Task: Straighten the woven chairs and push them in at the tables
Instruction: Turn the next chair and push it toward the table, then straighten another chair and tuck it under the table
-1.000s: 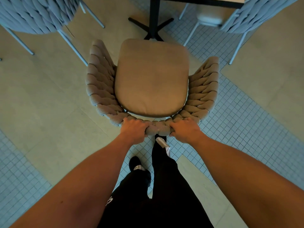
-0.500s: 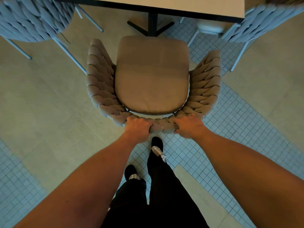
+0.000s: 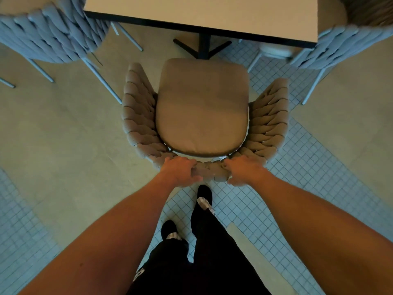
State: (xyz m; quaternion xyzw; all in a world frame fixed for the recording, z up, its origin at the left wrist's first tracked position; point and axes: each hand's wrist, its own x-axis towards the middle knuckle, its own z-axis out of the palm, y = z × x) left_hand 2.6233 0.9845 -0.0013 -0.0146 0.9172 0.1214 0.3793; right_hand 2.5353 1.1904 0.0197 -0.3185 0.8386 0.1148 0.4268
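Observation:
A beige woven chair (image 3: 203, 109) with a tan seat cushion stands right below me, facing the table (image 3: 202, 13). The cushion's front edge sits near the table's black pedestal foot (image 3: 203, 46), a little short of the tabletop edge. My left hand (image 3: 179, 170) grips the top of the woven backrest left of centre. My right hand (image 3: 244, 170) grips the same backrest right of centre. Both sets of fingers curl over the rim.
A grey-blue woven chair (image 3: 49, 33) stands at the upper left, with thin metal legs close to the beige chair's left arm. Another grey-blue chair (image 3: 340, 45) stands at the table's right corner. My feet (image 3: 204, 196) are on mosaic floor tiles just behind the chair.
The beige chair has slid forward toward the table with both hands on its backrest. More of the tabletop has come into view, and I have stepped forward.

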